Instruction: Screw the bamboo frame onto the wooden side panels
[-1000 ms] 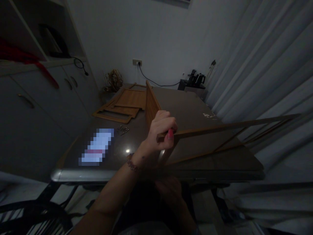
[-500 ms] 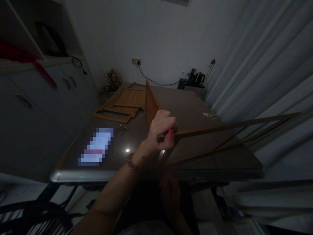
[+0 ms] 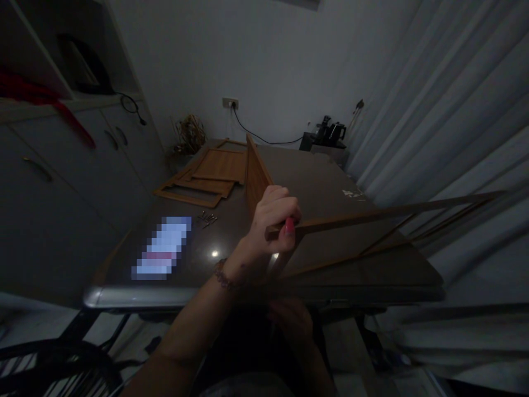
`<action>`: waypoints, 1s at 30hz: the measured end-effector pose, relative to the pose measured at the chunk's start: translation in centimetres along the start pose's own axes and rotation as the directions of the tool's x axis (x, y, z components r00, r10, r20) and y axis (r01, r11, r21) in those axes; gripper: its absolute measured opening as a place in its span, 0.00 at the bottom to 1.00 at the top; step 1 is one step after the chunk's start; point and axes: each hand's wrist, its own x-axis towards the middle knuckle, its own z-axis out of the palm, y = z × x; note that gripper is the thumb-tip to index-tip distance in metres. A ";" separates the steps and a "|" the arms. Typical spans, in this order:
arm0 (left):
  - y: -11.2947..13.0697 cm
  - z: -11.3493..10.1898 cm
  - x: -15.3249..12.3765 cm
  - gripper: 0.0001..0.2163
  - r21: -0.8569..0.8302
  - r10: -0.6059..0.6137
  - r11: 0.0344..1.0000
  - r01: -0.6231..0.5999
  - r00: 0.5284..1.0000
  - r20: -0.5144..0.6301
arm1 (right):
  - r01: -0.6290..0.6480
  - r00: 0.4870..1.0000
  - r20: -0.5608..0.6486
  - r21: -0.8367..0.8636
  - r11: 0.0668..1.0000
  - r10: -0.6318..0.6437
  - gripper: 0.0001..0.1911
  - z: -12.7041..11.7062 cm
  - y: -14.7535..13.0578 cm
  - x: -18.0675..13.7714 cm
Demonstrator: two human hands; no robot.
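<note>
My left hand (image 3: 276, 218) is closed around the corner where an upright wooden panel (image 3: 257, 171) meets the end of a long wooden frame (image 3: 355, 220). The panel stands on edge and runs away from me; the frame stretches to the right, past the table's side. My thumb with its red nail presses the frame's end. Below the table edge, in shadow, my right hand (image 3: 291, 320) has its fingers drawn together; what they hold, if anything, is too dark to make out. Several small screws (image 3: 207, 219) lie on the table (image 3: 235, 242), left of my left hand.
Flat wooden panels and frames (image 3: 219, 165) lie stacked at the back left. A lit phone (image 3: 163, 248), blurred out, rests at the front left. White scraps (image 3: 352, 194) lie on the right. A kettle (image 3: 336, 132) stands beyond, curtains (image 3: 446, 110) hang right, and a chair (image 3: 61, 358) is lower left.
My right hand has shifted slightly and turned, its fingers now pointing more to the left below the table edge. My left hand, the panel and the frame have stayed in place.
</note>
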 end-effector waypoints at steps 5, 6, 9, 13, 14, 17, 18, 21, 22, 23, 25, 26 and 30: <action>0.1 0.0 0.1 0.19 -0.012 0.000 1.000 0.000 1.000 -0.002 | 0.091 0.992 -0.075 -0.157 0.983 -0.103 0.04 -0.2 0.6 -0.1; 0.2 0.0 0.1 0.19 -0.016 0.002 1.000 -0.002 1.000 -0.003 | 0.091 0.987 -0.114 -0.210 0.973 -0.117 0.03 -0.1 0.5 -0.1; 0.2 0.0 0.2 0.18 -0.013 0.000 1.000 0.000 1.000 0.006 | 0.076 0.971 -0.187 -0.337 0.938 -0.146 0.11 0.4 0.3 -0.3; 0.2 -0.1 0.1 0.17 -0.021 0.009 1.000 -0.009 1.000 0.005 | 0.074 0.975 -0.171 -0.342 0.937 -0.139 0.14 0.8 -0.1 -0.4; 0.2 -0.1 0.1 0.17 -0.022 0.008 1.000 -0.008 1.000 0.004 | 0.080 0.975 -0.170 -0.336 0.938 -0.144 0.14 0.9 -0.1 -0.4; 0.2 -0.1 0.1 0.17 -0.025 -0.002 1.000 0.002 1.000 -0.001 | 0.109 0.977 -0.144 -0.308 0.945 -0.159 0.15 1.0 0.1 -0.2; 0.2 0.0 0.1 0.17 -0.029 -0.004 1.000 0.004 1.000 -0.001 | 0.118 0.977 -0.134 -0.298 0.947 -0.164 0.16 1.1 0.2 -0.2; 0.3 0.0 0.1 0.17 -0.031 0.000 1.000 0.000 1.000 -0.002 | 0.136 0.979 -0.110 -0.280 0.950 -0.173 0.16 1.3 0.5 -0.2; 0.3 0.0 0.1 0.17 -0.030 0.002 1.000 -0.002 1.000 -0.004 | 0.138 0.979 -0.108 -0.278 0.950 -0.174 0.15 1.3 0.5 -0.2; 0.3 0.0 0.1 0.17 -0.028 0.005 1.000 -0.005 1.000 -0.006 | 0.140 0.979 -0.105 -0.279 0.950 -0.175 0.14 1.4 0.4 -0.2; 0.3 0.0 0.1 0.18 -0.026 0.002 1.000 -0.002 1.000 -0.005 | 0.145 0.978 -0.102 -0.282 0.948 -0.180 0.12 1.6 0.2 -0.2; 0.3 0.0 0.1 0.18 -0.026 0.000 1.000 0.000 1.000 -0.002 | 0.148 0.978 -0.100 -0.285 0.947 -0.183 0.12 1.6 0.2 -0.2; 0.3 0.0 0.1 0.18 -0.014 0.004 1.000 -0.004 1.000 -0.005 | 0.139 0.982 -0.085 -0.297 0.945 -0.171 0.12 1.4 0.0 -0.3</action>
